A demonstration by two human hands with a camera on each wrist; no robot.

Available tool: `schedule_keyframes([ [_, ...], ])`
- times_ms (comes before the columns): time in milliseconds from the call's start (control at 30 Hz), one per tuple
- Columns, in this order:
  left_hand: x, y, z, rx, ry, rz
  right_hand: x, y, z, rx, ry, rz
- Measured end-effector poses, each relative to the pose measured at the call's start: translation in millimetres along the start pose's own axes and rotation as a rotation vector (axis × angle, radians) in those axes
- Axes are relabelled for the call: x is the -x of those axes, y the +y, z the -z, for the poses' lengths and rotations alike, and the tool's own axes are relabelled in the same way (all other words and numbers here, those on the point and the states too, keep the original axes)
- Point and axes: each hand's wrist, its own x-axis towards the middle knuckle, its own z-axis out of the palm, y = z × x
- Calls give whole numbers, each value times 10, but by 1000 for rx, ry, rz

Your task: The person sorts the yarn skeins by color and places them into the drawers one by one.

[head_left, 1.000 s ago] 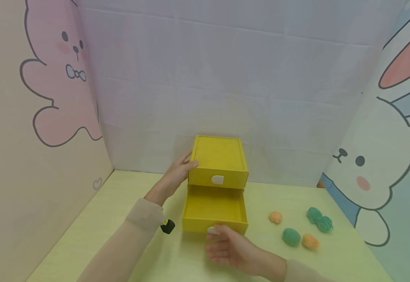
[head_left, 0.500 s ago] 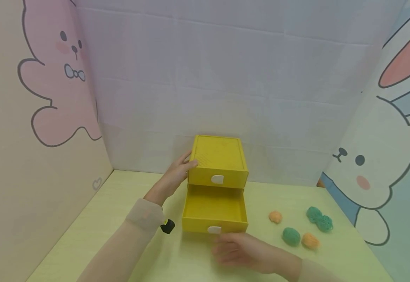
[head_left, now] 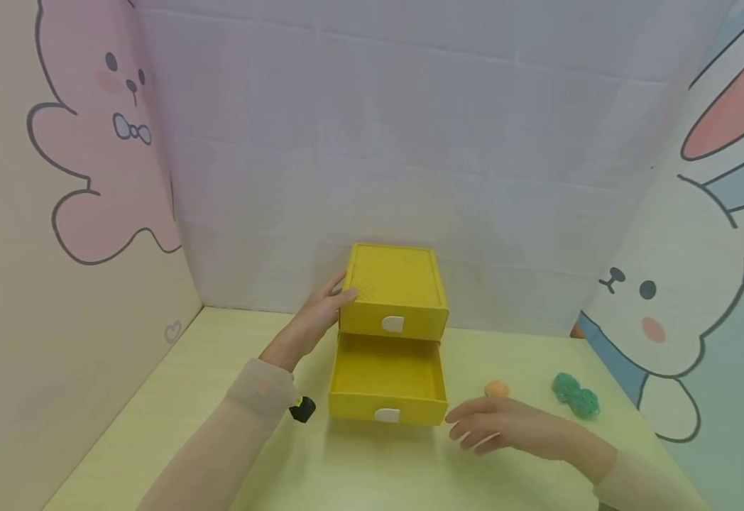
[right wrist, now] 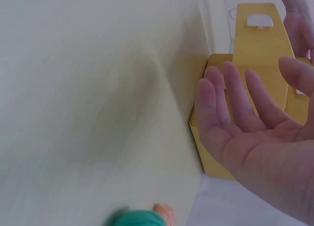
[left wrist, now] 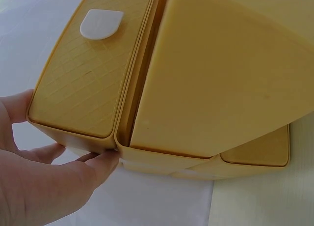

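A yellow drawer cabinet (head_left: 396, 277) with white pulls stands near the back wall. Its middle drawer (head_left: 387, 369) is pulled out, and the inside that shows is bare. My left hand (head_left: 313, 321) rests against the cabinet's upper left side, thumb over the top edge and fingers along the side. In the left wrist view a lower drawer (left wrist: 257, 148) shows beneath the pulled-out one. Right of the drawer's front corner is my right hand (head_left: 506, 426), holding nothing, its fingers loosely bent. Behind it an orange fuzzy ball (head_left: 496, 389) is partly hidden.
Two joined green yarn balls (head_left: 575, 395) lie farther right on the table (head_left: 231, 355). The right wrist view shows a green ball (right wrist: 140, 218) at its bottom edge. A small black object (head_left: 303, 409) appears below my left wrist. Fabric walls (head_left: 410, 142) enclose the back and sides.
My right hand has left the white pull of the middle drawer and moved right, now covering the nearer green and orange balls. The left hand and the cabinet have stayed put.
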Motion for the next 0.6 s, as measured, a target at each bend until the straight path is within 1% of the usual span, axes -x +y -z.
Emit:
schedule_keyframes([
  [167,-2,-4,4,-4,2,-1,77,-104,227,206,60,42],
  [267,-6,-8,9,-5,1,-2,79,-139,343,408,124,98],
  [400,-10,-9,9,-2,-3,-6,70,-120,483,679,228,205],
  [500,-7,-6,6,0,-2,-8,54,-68,561,815,319,288],
  [567,-9,-8,3,1,-1,-10,43,-25,595,891,384,316],
  [600,-7,-8,3,0,-1,-11,34,-2,606,920,415,317],
])
